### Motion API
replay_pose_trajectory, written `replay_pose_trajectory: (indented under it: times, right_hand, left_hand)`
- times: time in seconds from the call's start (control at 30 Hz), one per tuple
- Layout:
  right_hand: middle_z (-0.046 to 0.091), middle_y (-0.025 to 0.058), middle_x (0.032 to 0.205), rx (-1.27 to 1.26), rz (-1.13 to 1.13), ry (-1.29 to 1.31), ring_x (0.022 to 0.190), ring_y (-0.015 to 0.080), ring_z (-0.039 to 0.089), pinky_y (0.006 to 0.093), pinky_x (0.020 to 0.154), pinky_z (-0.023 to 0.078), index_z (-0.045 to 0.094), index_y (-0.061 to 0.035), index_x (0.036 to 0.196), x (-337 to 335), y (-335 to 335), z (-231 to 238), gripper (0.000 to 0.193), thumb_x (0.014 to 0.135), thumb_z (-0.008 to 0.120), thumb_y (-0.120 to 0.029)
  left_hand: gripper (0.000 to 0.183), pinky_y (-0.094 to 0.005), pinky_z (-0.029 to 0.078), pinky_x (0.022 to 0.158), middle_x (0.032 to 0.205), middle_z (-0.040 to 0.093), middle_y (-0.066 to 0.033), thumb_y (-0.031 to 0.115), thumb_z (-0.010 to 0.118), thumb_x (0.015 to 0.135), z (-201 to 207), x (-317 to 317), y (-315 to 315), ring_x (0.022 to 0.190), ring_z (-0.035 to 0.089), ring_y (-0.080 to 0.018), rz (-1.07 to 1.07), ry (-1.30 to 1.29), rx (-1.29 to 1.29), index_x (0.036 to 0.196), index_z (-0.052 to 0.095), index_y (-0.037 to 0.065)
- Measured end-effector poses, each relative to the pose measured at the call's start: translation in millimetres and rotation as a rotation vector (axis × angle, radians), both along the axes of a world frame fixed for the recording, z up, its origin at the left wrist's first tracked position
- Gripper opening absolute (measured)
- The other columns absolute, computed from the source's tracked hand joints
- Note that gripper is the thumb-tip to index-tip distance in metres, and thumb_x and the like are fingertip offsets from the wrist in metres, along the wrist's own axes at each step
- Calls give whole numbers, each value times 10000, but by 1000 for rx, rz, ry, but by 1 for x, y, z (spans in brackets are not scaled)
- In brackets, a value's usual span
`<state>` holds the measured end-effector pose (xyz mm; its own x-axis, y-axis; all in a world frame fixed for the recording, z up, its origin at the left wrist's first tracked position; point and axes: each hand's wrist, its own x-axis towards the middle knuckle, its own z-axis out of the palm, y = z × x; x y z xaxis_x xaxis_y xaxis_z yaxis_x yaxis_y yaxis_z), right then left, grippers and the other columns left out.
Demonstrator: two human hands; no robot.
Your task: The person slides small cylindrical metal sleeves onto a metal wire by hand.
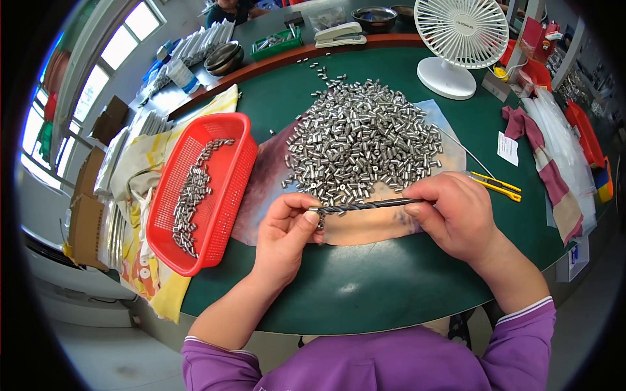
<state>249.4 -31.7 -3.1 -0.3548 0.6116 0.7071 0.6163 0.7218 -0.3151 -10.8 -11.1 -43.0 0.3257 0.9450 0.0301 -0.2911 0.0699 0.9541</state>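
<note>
My right hand [456,212] pinches the shank of a dark twist drill bit [365,206], held level over the near edge of the heap. Its fluted end points left and meets a small metal cylinder [314,209], pinched between thumb and forefinger of my left hand [285,225]. A few more metal bits show below those fingertips, partly hidden by the curled fingers. Just beyond both hands lies a large heap of short silvery metal cylinders [365,140], some with holes visible in their ends. It rests on a printed sheet [372,231] on the green tabletop [352,287].
On the left, a red plastic basket [218,189] holds more cylinders, standing partly over a yellow patterned cloth [171,293]. At right lie a yellow utility knife [499,186], a thin rod [466,150] and a paper slip [507,148]. A white fan [450,78] stands behind; a person [231,12] sits beyond.
</note>
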Motion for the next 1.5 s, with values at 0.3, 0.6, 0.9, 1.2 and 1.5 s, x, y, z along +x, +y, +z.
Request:
replay_pose_trajectory:
  times: [0.3,0.6,0.9,1.2,1.5]
  right_hand:
    - [636,47,786,-16,-77,11,657,236,619,354,570,487,592,-69,906,-6,-1,-7,179,788,719,-114]
    - [587,44,653,-31,-107,-57,588,234,603,354,517,466,564,-87,799,-7,-5,-10,182,798,728,-165]
    - [618,51,715,-3,-15,60,621,236,603,345,524,459,639,-83,875,-7,4,-11,171,761,752,-143]
    - [605,63,695,-118,-54,9,612,258,595,359,525,452,621,-77,801,-4,1,-14,156,801,725,-193]
    - [594,68,711,28,-34,82,641,264,588,366,540,446,606,-71,796,-10,5,-15,178,785,731,-196]
  left_hand:
    - [149,-214,505,664,986,589,-15,73,585,945,-2,0,0,743,572,-68,57,56,100,1089,550,51]
    - [146,-210,520,661,995,589,-17,69,581,947,-1,0,1,750,576,-63,68,54,132,1087,548,48]
    - [140,-221,509,650,930,589,-9,83,587,946,-2,-1,5,746,573,-67,37,47,44,1077,547,54]
    - [143,-212,510,663,913,596,1,94,587,949,-1,1,1,753,580,-62,44,77,54,1082,547,61]
    - [143,-212,511,665,948,595,-7,94,585,950,-3,-1,4,762,579,-59,4,36,36,1082,544,59]
